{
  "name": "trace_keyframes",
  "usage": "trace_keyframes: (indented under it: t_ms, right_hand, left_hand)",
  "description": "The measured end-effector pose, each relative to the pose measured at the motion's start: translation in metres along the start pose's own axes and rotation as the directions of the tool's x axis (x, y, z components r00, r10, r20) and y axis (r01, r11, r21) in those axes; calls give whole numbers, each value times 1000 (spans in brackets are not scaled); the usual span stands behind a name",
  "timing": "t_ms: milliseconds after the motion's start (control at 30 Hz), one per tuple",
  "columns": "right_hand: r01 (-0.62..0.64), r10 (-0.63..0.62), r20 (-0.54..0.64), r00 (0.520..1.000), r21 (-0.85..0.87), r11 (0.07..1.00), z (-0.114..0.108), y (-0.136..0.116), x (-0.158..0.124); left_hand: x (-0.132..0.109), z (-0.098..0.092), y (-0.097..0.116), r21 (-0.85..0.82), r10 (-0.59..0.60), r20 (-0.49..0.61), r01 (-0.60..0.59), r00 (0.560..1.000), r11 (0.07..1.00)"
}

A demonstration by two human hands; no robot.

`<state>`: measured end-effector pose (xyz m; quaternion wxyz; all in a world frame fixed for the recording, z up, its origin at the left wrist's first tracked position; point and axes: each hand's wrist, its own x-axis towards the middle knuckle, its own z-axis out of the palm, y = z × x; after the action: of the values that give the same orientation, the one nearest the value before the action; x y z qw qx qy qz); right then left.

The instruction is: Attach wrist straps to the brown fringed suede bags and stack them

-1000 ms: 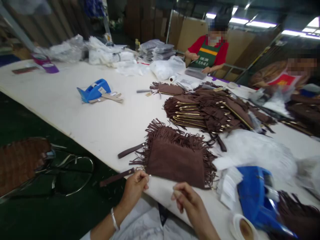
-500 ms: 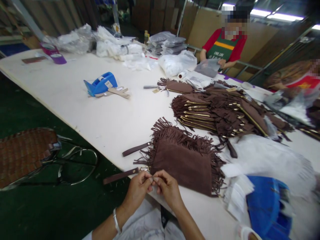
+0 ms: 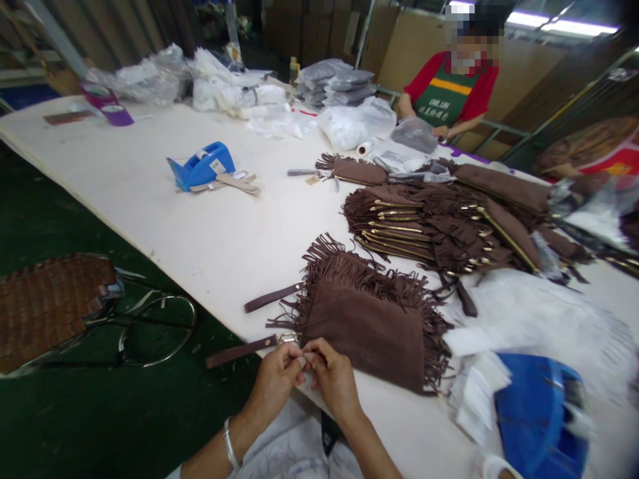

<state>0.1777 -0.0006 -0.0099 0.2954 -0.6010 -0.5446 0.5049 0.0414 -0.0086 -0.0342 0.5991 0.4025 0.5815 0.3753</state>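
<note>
On the workroom's white table (image 3: 164, 213), a fringed brown bag (image 3: 364, 326) lies flat near the edge. Left hand (image 3: 280, 369) and right hand (image 3: 330, 372) pinch by its strap (image 3: 242, 352) corner—on what, I can't tell. Probably light, soft, floppy—best held by the plain panel (image 3: 372, 346), not the fringe (image 3: 436, 339).

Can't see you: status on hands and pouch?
Left hand, right hand together by fringed pouch; hold unclear. Pouch lies flat. Blue dispenser at right, clear of hands.

Own hands (image 3: 275, 376): two; blue tape dispensers (image 3: 206, 167): two; purple tape rolls (image 3: 118, 116): two; chair (image 3: 52, 309): one
</note>
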Motion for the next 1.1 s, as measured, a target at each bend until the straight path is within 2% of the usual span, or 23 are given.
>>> trace_keyframes:
  t_ms: [233,500,633,833,967,1100]
  right_hand:
    - [-37,31,-65,997,-95,995,2,2,-1]
    - [-52,52,-1,999,-87,995,-3,7,5]
    - [-58,58,-4,998,-129,990,-6,2,7]
    - [-41,38,-21,999,-149,988,-5,-2,4]
    - [-35,23,-98,995,-117,993,4,4,-4]
    - [-42,19,-177,984,-131,991,15,8,-19]
  left_hand:
    - [-2,3,5,-57,-35,-35,33,999,998]
    - [-2,4,8,-216,-104,-17,98,994,971]
    - [0,1,15,-190,-187,16,187,982,964]
    - [3,1,20,-194,-282,-7,275,959,942]
    - [1,5,21,-207,-293,-53,276,955,939]
    - [-5,12,23,-240,-229,-121,196,966,951]
